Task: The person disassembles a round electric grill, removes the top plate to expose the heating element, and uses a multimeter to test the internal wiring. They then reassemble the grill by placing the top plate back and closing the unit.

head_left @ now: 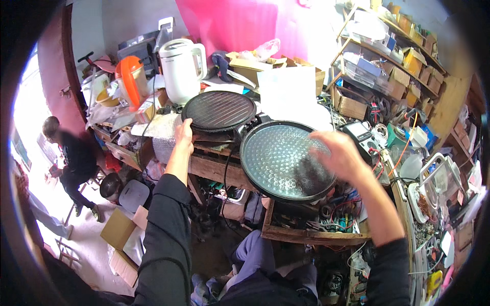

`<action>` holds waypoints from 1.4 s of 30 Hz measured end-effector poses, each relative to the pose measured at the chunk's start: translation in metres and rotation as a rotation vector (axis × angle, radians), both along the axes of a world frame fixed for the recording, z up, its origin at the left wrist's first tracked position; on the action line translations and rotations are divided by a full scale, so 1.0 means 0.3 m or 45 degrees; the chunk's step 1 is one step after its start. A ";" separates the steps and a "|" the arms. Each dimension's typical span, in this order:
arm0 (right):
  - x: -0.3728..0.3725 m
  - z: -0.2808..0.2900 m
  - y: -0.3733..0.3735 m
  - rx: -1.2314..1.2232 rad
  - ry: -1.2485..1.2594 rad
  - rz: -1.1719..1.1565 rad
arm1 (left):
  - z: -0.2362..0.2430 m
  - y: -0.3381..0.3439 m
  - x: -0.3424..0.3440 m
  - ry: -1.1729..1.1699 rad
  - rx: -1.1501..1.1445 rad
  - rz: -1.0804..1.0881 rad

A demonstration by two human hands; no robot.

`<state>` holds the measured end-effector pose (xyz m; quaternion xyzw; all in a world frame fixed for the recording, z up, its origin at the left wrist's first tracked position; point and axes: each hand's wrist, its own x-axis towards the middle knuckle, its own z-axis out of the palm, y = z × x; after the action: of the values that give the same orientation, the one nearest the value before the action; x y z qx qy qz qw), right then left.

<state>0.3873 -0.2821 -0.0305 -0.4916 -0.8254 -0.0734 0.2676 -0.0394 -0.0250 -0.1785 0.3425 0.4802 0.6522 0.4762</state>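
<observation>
Workshop: another person (pixel 76 150) is showing far left; pink sheet (pixel 229 30) is hanging behind the wooden bench (pixel 219 167).
Left hand (pixel 184 136): thumb and fingers apparently clamping the near-left rim of the ridged plate (pixel 219 109).
Ridged side: lying face-up on the bench.
Dimpled plate (pixel 280 163): tilting face-up just right of it, overhanging the open drawer (pixel 316 235).
Right hand (pixel 338 153): blurring over dimpled plate's right side; finger spread and contact, cannot tell.
Progress: opening is looking done, insides are facing up; closing is not yet done.
</observation>
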 end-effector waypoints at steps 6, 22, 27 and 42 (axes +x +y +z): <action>-0.181 -0.136 -0.267 0.105 -0.406 0.064 | 0.046 -0.065 0.087 -0.133 -0.056 -0.043; 0.099 -0.172 -0.246 0.022 -0.298 -0.115 | 0.021 -0.393 0.016 -0.383 0.136 -0.409; 0.096 -0.182 -0.246 0.029 -0.233 -0.131 | 0.000 -0.310 0.004 0.288 0.085 0.279; 0.067 -0.191 -0.249 0.015 -0.213 -0.143 | 0.219 -0.014 -0.153 1.384 -0.218 0.262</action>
<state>0.4074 -0.3570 -0.0879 -0.5276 -0.8156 -0.1337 0.1961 -0.0853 -0.0292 -0.1129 0.5410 0.7388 0.3836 0.1199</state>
